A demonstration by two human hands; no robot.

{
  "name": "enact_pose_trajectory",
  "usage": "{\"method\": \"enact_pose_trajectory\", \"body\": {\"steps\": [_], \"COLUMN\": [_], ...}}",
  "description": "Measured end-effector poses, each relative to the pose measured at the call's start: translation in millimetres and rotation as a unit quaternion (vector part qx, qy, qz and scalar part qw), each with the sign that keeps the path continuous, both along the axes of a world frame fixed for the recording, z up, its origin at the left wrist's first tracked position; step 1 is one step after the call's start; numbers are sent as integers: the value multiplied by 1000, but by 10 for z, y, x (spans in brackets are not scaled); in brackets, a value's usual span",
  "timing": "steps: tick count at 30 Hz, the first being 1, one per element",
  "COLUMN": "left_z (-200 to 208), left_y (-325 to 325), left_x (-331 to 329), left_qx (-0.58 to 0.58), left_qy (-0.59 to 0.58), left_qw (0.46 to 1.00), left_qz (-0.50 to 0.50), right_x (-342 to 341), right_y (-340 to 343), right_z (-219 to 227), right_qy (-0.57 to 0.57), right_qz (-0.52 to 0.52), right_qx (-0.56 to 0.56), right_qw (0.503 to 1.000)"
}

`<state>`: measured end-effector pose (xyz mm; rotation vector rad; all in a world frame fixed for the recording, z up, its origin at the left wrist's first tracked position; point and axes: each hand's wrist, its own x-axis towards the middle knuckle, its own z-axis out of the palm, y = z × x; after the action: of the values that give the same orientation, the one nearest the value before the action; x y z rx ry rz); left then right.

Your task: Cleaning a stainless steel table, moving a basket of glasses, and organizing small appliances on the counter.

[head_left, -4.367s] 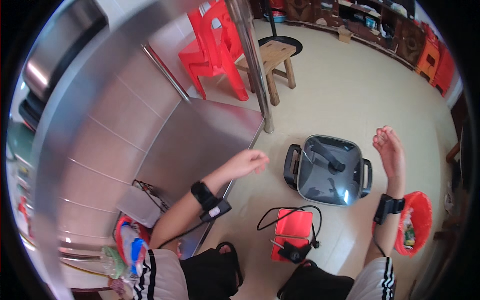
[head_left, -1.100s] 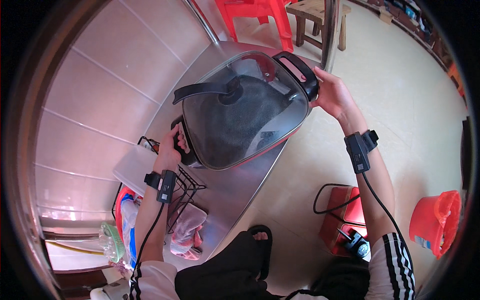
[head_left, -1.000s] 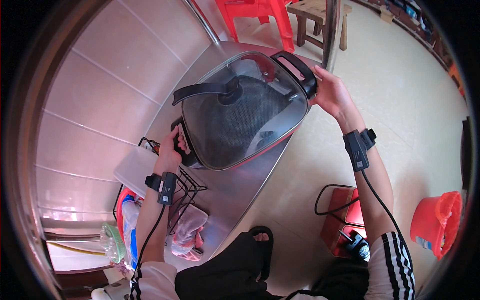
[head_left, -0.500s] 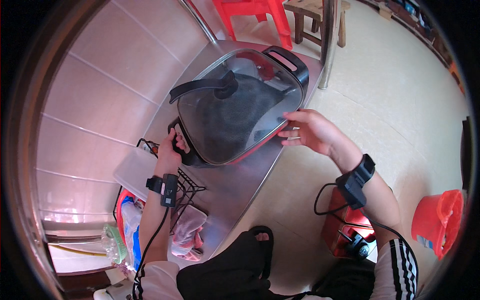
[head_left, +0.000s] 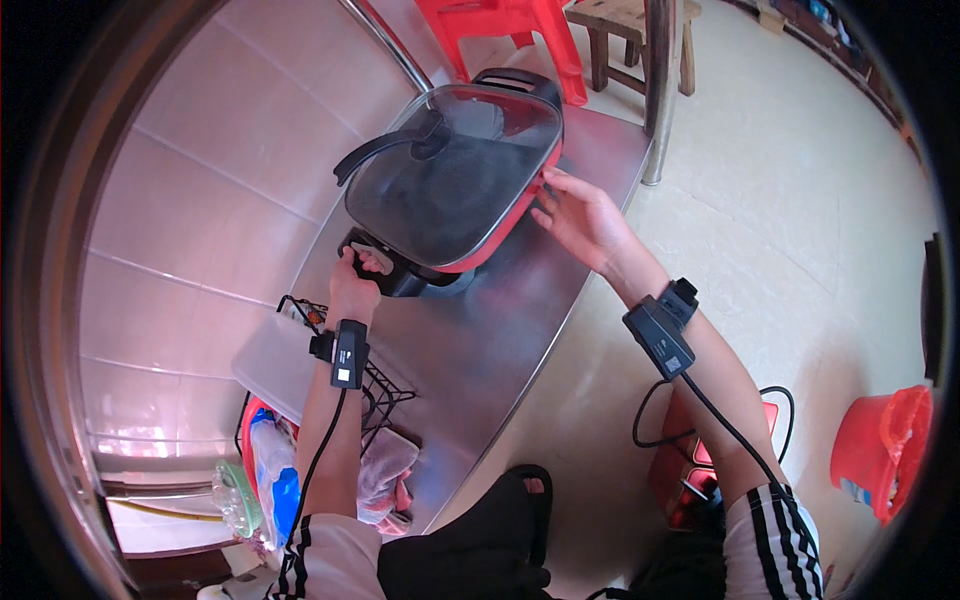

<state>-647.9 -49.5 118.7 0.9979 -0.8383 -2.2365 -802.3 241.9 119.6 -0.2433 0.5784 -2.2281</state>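
Observation:
A red electric frying pan (head_left: 506,228) with black handles stands on the steel shelf, close to the tiled wall. Over it lies a clear, rectangular glass lid (head_left: 470,195) whose curved black handle (head_left: 385,150) sticks out to the left. My left hand (head_left: 358,282) is closed around the pan's near black side handle (head_left: 395,272). Against the pan's red right side rest the fingertips of my right hand (head_left: 582,218), its fingers apart and the palm empty. The far handle (head_left: 520,82) is free of both hands.
A red plastic stool (head_left: 500,30) and a wooden stool (head_left: 625,22) stand beyond the steel shelf (head_left: 500,340). Left of it is the tiled wall (head_left: 190,260). Nearer are a black wire rack (head_left: 385,390), a folded cloth (head_left: 385,465) and, on the floor, a red bucket (head_left: 870,445).
The pan with its lid has moved away from me and leftward, toward the wall. My right hand has followed along its side, while my left hand keeps its hold on the near handle.

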Motion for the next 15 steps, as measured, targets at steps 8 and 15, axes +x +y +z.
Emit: {"method": "enact_pose_trajectory", "body": {"steps": [8, 15], "left_z": [13, -133], "left_y": [-192, -757], "left_x": [-110, -252], "left_qx": [-67, 37], "left_qy": [52, 63], "left_qw": [995, 997], "left_qz": [-58, -26], "right_x": [-75, -73], "right_y": [-137, -17], "right_z": [8, -9], "right_qy": [16, 14], "right_qz": [47, 79], "right_qx": [7, 58], "right_qw": [999, 995]}}
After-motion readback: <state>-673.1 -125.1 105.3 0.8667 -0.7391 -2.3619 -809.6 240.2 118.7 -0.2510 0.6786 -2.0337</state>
